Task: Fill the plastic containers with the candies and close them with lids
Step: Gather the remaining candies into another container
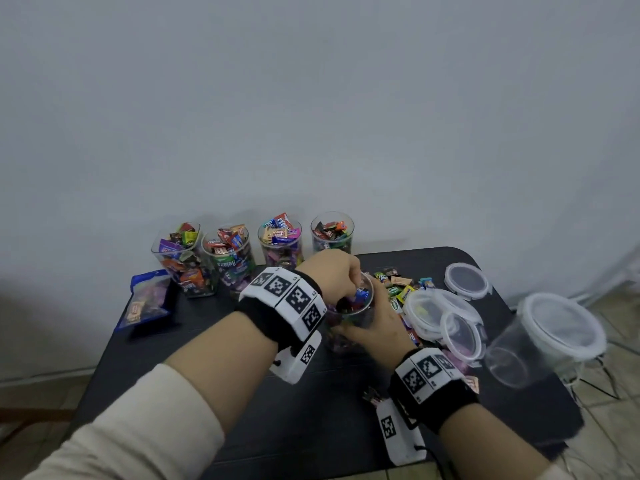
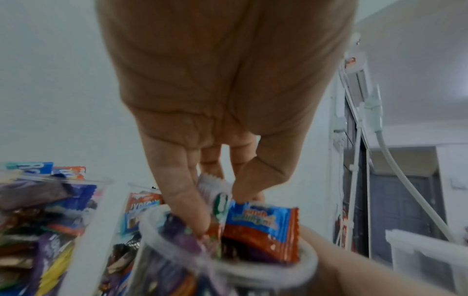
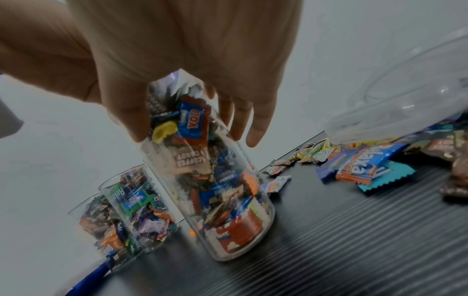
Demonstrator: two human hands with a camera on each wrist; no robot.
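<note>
Plastic container (image 1: 349, 318) between right fingers (image 3: 131, 112), left fingers (image 2: 185, 202) inside.

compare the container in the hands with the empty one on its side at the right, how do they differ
The held container stands upright and is packed with candies; the empty container lies tipped over with nothing inside. The right hand grips the held container while the left hand pushes candies in; nothing touches the empty container. Both are clear plastic, without lids.
</note>
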